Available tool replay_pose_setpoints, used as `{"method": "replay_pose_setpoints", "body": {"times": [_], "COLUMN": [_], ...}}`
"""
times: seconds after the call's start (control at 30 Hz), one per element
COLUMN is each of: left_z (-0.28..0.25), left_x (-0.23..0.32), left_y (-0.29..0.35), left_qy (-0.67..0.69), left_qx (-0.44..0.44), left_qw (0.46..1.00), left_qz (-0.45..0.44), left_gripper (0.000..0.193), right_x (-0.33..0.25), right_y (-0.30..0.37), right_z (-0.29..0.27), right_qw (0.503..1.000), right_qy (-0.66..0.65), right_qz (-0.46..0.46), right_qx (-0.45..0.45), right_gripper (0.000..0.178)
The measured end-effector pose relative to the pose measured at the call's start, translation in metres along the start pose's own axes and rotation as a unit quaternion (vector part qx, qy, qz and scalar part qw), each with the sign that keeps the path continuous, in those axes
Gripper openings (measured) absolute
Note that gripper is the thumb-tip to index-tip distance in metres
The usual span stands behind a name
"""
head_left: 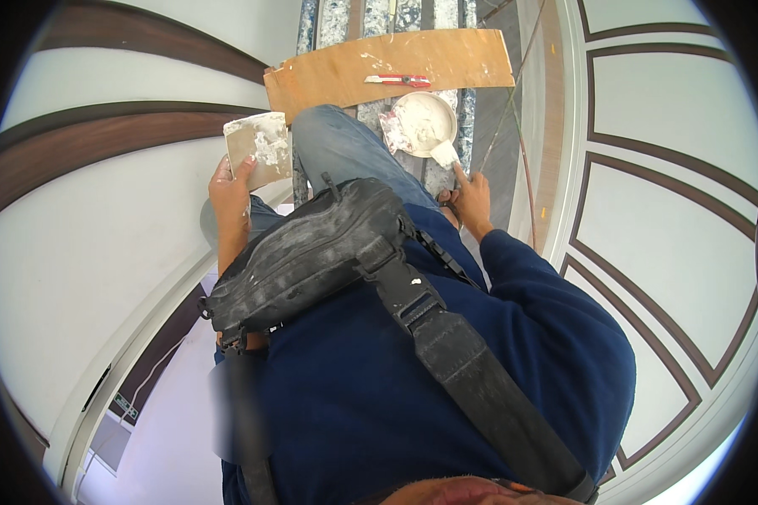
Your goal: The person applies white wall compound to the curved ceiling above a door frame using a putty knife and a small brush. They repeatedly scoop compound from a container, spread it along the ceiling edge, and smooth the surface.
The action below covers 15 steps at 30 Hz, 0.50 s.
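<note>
My left hand [231, 190] grips a flat tan board [265, 167] by its lower left edge. White putty is smeared over the board's upper part. On the right, my right hand [472, 204] is closed on a putty knife, index finger stretched along it. The handle is mostly hidden by the hand. The blade of the putty knife [444, 154], coated white, is at the near rim of a round tub [456, 126]. Thick white putty [425, 119] lies inside the tub. A red-and-white smeared rag or wrapper [392, 130] touches the tub's left side.
A long plywood strip [328, 76] lies across paint-spattered planks [334, 21] beyond my knee. On it rests a red utility knife [398, 81]. White walls with brown trim [594, 101] stand on both sides. A black bag [312, 252] hangs across my front.
</note>
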<state>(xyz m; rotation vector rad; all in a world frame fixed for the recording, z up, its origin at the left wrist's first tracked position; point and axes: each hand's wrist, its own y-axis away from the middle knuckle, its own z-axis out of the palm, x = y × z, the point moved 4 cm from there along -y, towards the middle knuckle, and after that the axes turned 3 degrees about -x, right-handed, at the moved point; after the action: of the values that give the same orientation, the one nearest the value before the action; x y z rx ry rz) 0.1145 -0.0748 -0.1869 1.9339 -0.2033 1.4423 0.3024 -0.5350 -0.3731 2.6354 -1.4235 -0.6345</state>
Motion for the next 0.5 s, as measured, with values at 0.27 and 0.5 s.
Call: {"method": "replay_pose_setpoints", "body": {"times": [0.27, 0.5], "left_z": [-0.005, -0.007], "left_x": [-0.005, -0.012], "left_y": [-0.004, -0.001], "left_qy": [-0.005, 0.011], "left_qx": [0.027, 0.022], "left_qw": [1.000, 1.000], "left_qz": [0.013, -0.002], "left_gripper": [0.037, 0.034], "right_x": [0.038, 0.026], "right_y": [0.021, -0.008], "right_z": [-0.032, -0.022], "right_qw": [0.998, 0.995], "right_qy": [0.063, -0.031], "right_qz": [0.009, 0.021], "right_qx": [0.003, 0.094], "right_gripper": [0.069, 0.069]}}
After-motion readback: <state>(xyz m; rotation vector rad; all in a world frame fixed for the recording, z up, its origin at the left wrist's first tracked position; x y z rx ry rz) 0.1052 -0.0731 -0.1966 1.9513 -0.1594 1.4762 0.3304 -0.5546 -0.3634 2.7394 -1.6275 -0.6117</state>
